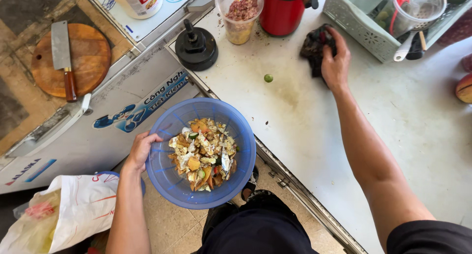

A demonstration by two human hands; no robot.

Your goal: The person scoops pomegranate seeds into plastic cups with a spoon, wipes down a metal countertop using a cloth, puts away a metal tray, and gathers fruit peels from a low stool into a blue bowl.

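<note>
A blue plastic bowl (169,178) is held out over the tiled floor (167,224), just off the near edge of the table (403,121); it is filled in the middle with a heap of peelings and food scraps (204,153); its left rim is gripped by the left hand (140,150), whose fingers are curled closed over the edge. A dark cloth (314,47) lies bunched on the table farther back; it is pressed under the right hand (336,62), the fingers being closed down upon it. A small green lime (268,78) is seen on the table between the cloth and the bowl. Beyond it a black round lid with a knob (196,47) sits at the table's corner; a clear cup of minced meat (240,15) and a red container (281,13) stand just beside each other behind. A pale slotted basket (354,23) holds utensils at the far right. To the left, a round wooden board (88,57) carries a cleaver (62,55); a white plastic bag (78,209) is seen low on the floor.
</note>
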